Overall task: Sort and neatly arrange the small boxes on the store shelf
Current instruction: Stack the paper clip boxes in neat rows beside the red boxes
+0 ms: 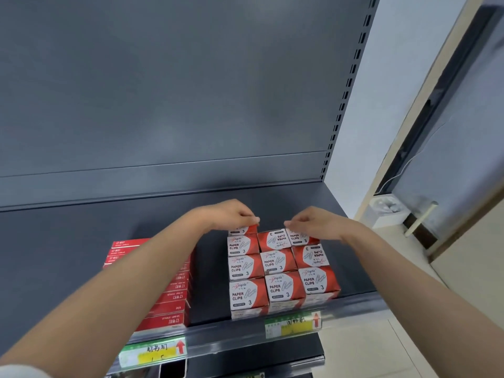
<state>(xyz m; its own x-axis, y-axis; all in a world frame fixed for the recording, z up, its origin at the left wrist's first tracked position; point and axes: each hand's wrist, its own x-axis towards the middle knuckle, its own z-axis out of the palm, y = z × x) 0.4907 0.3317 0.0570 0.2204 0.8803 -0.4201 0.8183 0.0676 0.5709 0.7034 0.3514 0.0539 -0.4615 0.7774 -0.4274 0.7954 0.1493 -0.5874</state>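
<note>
Both hands reach to the back of a block of red-and-white paper clip boxes [275, 268] standing in three columns on the dark shelf [81, 241]. The left hand [229, 214] has its fingers [252, 220] curled and pinched on the rear box of the left column [242, 230]. The right hand [313, 221] has its fingers [290, 223] bent down onto the rear box of the right column [298, 237]; whether they grip it cannot be told. Under the left forearm, beside the block, sits a stack of red staple boxes [166, 296]. Two price labels [291, 324] hang on the shelf's front edge.
</note>
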